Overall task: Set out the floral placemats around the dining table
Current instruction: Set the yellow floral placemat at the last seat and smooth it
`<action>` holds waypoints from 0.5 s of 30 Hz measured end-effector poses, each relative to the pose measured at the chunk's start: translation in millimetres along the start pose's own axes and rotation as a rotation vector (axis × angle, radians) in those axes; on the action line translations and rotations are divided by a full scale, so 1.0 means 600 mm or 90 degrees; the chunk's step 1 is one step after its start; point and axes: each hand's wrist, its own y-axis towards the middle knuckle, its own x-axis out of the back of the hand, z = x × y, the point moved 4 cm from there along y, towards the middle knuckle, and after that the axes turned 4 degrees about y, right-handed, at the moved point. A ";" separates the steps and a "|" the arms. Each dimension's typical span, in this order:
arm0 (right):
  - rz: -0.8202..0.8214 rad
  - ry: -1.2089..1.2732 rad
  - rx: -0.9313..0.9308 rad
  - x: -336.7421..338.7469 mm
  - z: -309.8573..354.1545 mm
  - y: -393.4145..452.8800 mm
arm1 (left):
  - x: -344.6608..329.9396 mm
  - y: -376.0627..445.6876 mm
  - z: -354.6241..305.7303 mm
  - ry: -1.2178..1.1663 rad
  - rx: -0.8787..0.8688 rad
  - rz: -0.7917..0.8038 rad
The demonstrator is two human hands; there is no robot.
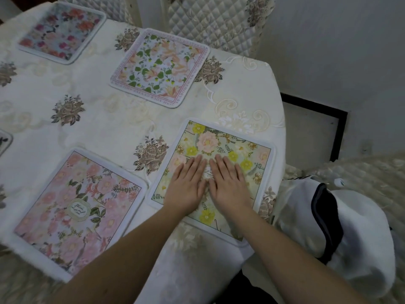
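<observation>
A yellow-and-green floral placemat (232, 148) lies near the table's right front edge. My left hand (188, 185) and my right hand (229, 183) lie side by side on its middle, palms down with straight fingers pressing it flat. A pink floral placemat (76, 202) lies to the left at the front edge. Across the table sit a peach-and-green placemat (160, 66) and a red-and-blue one (61, 30). The corner of another mat (4, 140) shows at the far left.
A cream embroidered tablecloth (98, 119) covers the table. Quilted chair backs (210, 20) stand behind the far side. A white garment with dark trim (341, 227) lies on a seat at the right, below the table edge.
</observation>
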 end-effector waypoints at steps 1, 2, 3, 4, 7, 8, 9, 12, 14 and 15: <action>0.003 -0.001 -0.002 0.003 -0.007 0.000 | 0.001 -0.001 0.000 0.002 0.001 0.003; 0.004 0.000 -0.008 0.008 -0.018 0.000 | 0.002 -0.001 0.001 0.005 0.006 0.004; 0.001 0.001 -0.018 0.014 -0.030 -0.001 | 0.002 -0.002 0.008 0.006 0.016 0.004; -0.002 0.000 -0.033 0.021 -0.045 -0.003 | 0.003 -0.003 0.019 0.005 0.031 0.002; -0.010 -0.006 -0.082 0.041 -0.099 -0.010 | 0.015 -0.012 0.069 0.004 0.072 0.008; -0.012 -0.005 -0.098 0.047 -0.117 -0.012 | 0.020 -0.017 0.086 0.001 0.084 0.018; -0.013 -0.002 -0.114 0.052 -0.135 -0.014 | 0.024 -0.022 0.101 -0.003 0.097 0.025; -0.012 -0.001 -0.152 0.063 -0.169 -0.017 | 0.031 -0.026 0.133 -0.002 0.147 0.022; -0.007 -0.019 -0.157 0.068 -0.174 -0.015 | 0.028 -0.029 0.146 0.021 0.182 0.010; -0.012 -0.022 -0.159 0.071 -0.171 -0.011 | 0.027 -0.032 0.149 0.034 0.199 0.002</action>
